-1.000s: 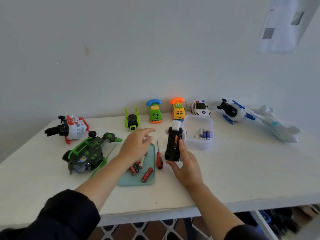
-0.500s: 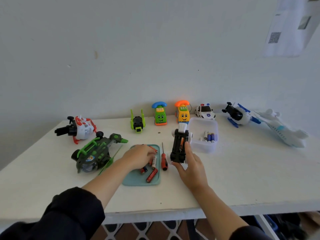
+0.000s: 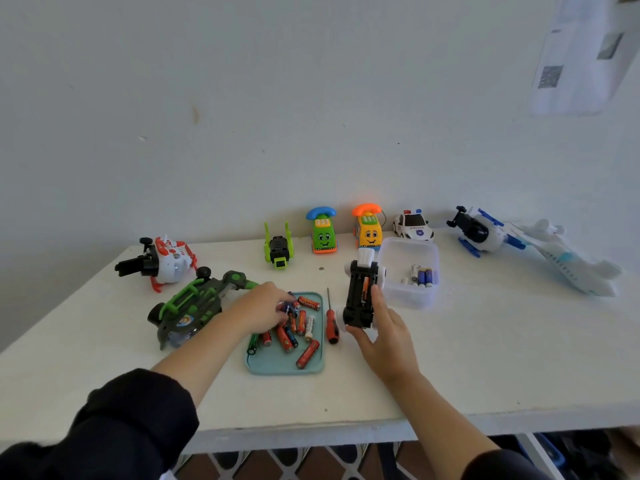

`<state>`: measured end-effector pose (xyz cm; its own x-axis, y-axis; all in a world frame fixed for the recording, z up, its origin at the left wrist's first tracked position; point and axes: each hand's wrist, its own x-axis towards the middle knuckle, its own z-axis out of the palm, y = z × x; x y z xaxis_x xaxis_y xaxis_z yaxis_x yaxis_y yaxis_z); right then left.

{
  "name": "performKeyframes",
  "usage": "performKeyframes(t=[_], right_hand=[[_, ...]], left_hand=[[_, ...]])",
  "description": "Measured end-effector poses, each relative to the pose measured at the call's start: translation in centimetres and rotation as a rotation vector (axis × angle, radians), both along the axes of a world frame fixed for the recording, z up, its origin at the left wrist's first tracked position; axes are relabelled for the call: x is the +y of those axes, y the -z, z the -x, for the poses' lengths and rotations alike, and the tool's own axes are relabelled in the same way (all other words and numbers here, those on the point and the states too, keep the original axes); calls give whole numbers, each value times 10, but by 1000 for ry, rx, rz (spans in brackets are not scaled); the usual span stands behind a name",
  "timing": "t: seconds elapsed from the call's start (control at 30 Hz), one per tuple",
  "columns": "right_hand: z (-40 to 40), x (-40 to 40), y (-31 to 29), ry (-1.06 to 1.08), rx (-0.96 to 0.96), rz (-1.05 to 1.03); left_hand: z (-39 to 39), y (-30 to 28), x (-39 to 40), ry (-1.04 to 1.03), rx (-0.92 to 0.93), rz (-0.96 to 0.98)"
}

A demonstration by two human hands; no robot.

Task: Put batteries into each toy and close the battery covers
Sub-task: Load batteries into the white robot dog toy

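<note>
Head view: your left hand [image 3: 263,308] reached into the batteries [image 3: 294,327] on the teal tray [image 3: 277,365] near the surface's front edge, its fingers hidden. Your right hand's fingers curled around the upturned car [image 3: 360,296], compartment open. Other toys awaited.

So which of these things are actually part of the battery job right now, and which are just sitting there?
In use: upturned toy car held by right hand; batteries in the blue tray under left hand; screwdriver.
Lying about: phone toys, police car, plane.
</note>
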<state>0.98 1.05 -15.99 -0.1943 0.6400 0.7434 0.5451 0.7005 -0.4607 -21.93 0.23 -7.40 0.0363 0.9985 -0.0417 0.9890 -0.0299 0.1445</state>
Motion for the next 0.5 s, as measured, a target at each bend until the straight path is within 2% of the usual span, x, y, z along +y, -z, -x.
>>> performKeyframes(t=[0.07, 0.2, 0.33, 0.5], right_hand=[[-1, -1, 0, -6, 9, 10], [0, -3, 0, -1, 8, -7], [0, -2, 0, -2, 18, 16], [0, -1, -1, -13, 32, 14]], left_hand=[[-6, 8, 1, 36, 68, 11], [-6, 5, 4, 41, -10, -2], [-11, -22, 2, 47, -253, -45], [-63, -41, -11, 142, -613, -371]])
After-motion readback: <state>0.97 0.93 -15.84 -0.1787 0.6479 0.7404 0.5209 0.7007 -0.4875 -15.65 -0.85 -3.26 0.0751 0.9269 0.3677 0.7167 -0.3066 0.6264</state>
